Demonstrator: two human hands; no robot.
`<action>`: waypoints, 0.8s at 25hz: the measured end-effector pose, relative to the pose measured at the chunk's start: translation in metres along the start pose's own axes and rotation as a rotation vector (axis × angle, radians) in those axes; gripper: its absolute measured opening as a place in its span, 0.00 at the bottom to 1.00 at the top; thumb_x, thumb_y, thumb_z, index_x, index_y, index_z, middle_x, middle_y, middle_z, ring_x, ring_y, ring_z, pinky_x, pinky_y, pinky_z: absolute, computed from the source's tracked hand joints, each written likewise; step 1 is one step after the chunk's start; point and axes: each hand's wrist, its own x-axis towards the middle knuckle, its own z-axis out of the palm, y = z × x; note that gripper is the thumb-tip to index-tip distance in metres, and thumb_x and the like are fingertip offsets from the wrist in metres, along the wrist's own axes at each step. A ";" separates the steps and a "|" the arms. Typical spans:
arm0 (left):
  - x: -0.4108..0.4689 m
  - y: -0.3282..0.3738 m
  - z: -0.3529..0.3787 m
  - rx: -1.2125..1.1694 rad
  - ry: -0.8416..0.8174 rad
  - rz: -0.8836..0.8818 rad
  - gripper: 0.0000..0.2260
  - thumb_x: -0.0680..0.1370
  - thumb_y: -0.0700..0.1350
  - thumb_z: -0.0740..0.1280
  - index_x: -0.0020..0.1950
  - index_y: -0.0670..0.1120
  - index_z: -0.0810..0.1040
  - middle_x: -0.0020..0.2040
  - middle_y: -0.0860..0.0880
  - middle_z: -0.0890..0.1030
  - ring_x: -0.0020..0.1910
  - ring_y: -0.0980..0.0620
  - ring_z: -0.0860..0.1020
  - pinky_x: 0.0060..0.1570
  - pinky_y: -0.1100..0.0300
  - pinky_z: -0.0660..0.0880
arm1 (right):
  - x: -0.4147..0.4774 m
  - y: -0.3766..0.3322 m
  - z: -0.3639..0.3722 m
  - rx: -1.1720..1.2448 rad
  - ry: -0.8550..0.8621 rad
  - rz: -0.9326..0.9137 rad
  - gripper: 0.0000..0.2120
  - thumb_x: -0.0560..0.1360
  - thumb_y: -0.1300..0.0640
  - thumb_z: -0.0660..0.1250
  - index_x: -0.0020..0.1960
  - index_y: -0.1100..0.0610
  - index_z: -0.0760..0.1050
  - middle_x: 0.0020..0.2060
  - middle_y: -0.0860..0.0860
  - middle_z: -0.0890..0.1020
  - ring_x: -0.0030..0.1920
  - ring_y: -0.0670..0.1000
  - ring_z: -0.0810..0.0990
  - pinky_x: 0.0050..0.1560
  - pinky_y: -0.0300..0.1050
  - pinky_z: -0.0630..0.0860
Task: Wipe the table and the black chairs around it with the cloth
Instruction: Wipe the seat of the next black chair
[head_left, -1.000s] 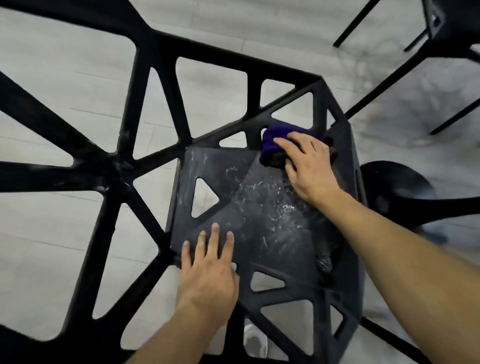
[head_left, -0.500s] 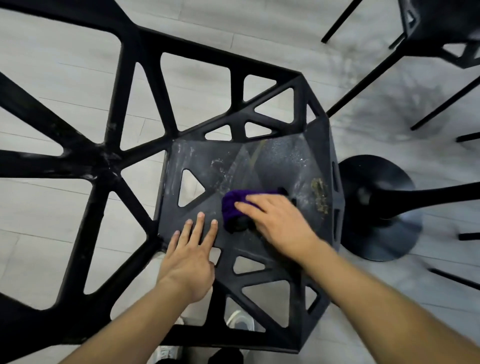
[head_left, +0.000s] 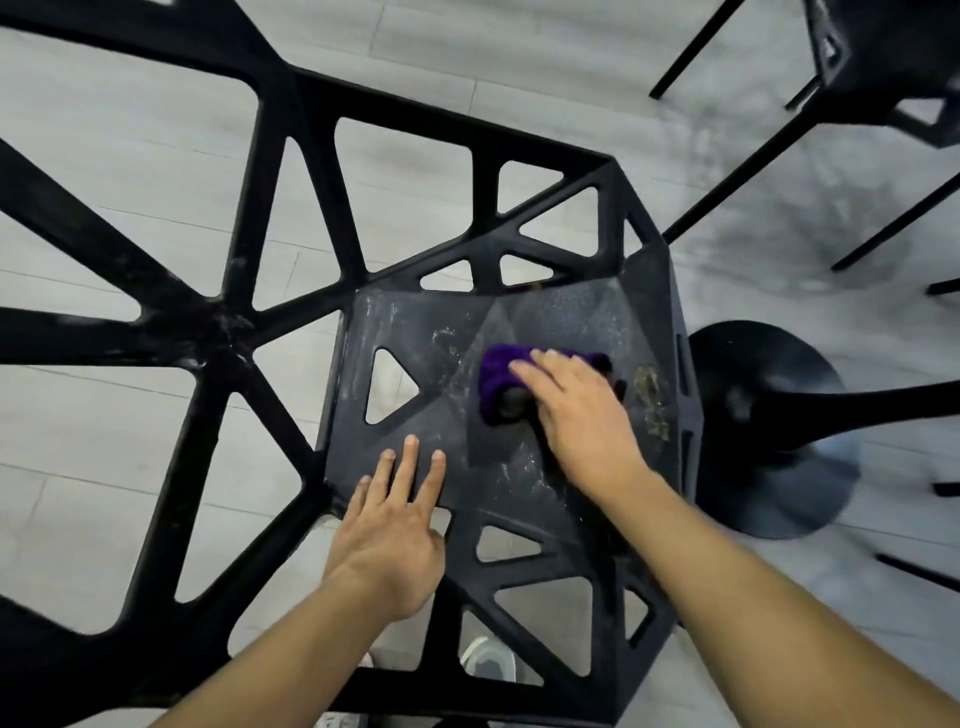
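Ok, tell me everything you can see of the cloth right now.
The cloth is deep purple, fuzzy-looking and bunched into a small wad with a dark fold at its near edge. It lies on the dusty black chair seat, near its middle. The right hand presses on it with fingers laid across its top, covering its right part.

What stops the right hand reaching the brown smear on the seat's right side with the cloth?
Likely nothing, so yes: right hand presses the cloth just beside the smear, only bare seat between.
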 end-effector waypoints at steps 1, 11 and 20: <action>0.001 0.001 0.002 -0.005 0.001 -0.003 0.34 0.84 0.49 0.51 0.79 0.53 0.28 0.78 0.49 0.25 0.80 0.47 0.30 0.80 0.49 0.37 | 0.031 0.011 0.002 0.001 0.058 0.152 0.24 0.75 0.67 0.68 0.70 0.58 0.74 0.68 0.60 0.76 0.68 0.62 0.74 0.72 0.56 0.66; 0.002 0.000 0.005 -0.023 0.010 0.007 0.33 0.84 0.51 0.50 0.80 0.53 0.28 0.78 0.50 0.24 0.79 0.48 0.30 0.80 0.50 0.36 | 0.056 0.016 0.007 0.004 0.162 0.255 0.24 0.73 0.69 0.67 0.68 0.60 0.76 0.65 0.60 0.78 0.65 0.62 0.76 0.73 0.57 0.66; -0.001 0.003 -0.008 0.009 -0.008 -0.010 0.34 0.83 0.48 0.53 0.82 0.52 0.33 0.81 0.48 0.31 0.82 0.46 0.37 0.81 0.50 0.44 | -0.069 -0.045 0.002 0.026 -0.059 0.021 0.29 0.71 0.64 0.67 0.72 0.54 0.73 0.68 0.56 0.76 0.70 0.57 0.73 0.74 0.55 0.65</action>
